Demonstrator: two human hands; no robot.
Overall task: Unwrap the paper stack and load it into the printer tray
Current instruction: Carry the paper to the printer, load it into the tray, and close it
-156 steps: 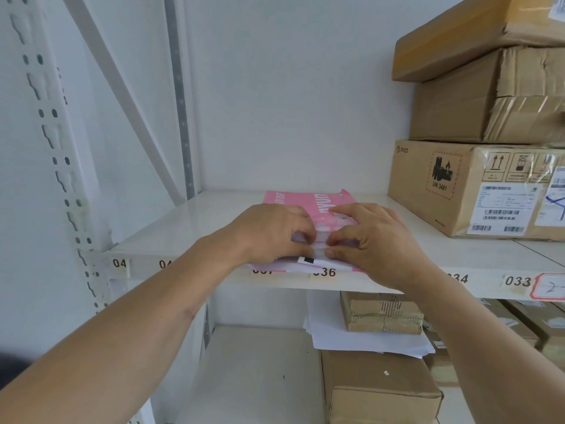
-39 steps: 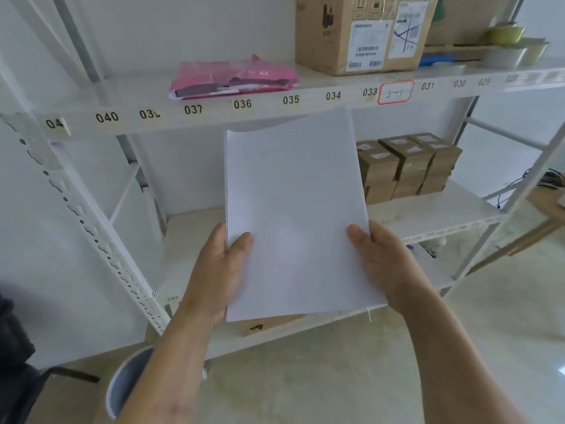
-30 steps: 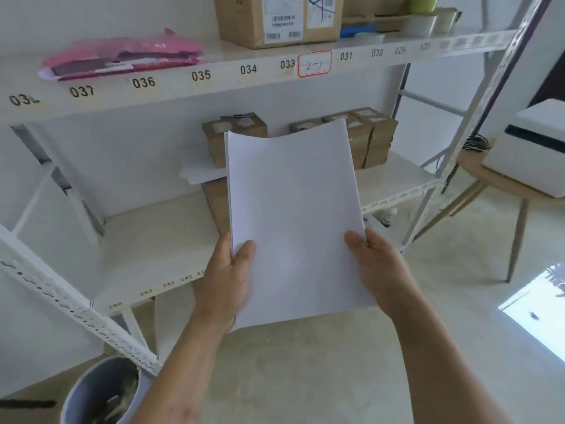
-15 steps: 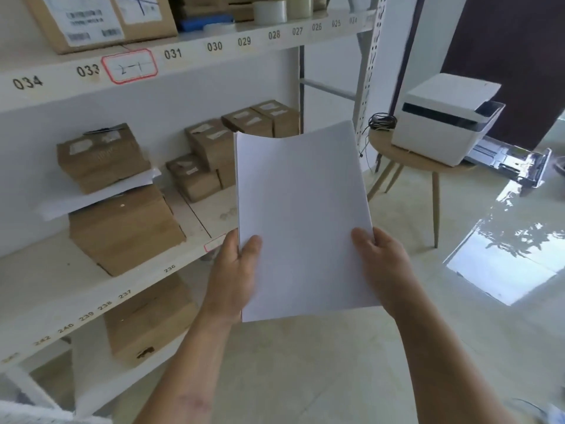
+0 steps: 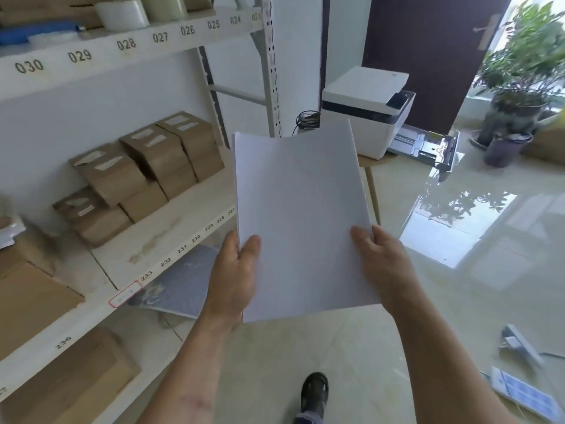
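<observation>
While one printer (image 5: pixel 368 108) stands ahead, left hand (image 5: pixel 235 276) and right hand (image 5: pixel 380 264) grip one paper stack (image 5: pixel 299 221).

This looks like a stockroom or small warehouse office. White slotted-steel shelving (image 5: pixel 269 65) carries printed bin numbers along each shelf edge (image 5: pixel 125 44), and small brown cardboard boxes (image 5: pixel 146 166) sit stacked on the middle shelf, with larger cartons (image 5: pixel 33 298) lower down. Rolls of tape (image 5: pixel 122 13) stand on the top shelf. A white printer (image 5: pixel 367 108) rests on a small wooden table, near a dark door (image 5: pixel 428 56) and a potted plant (image 5: pixel 519 71) on the glossy tiled floor (image 5: pixel 489 270)
</observation>
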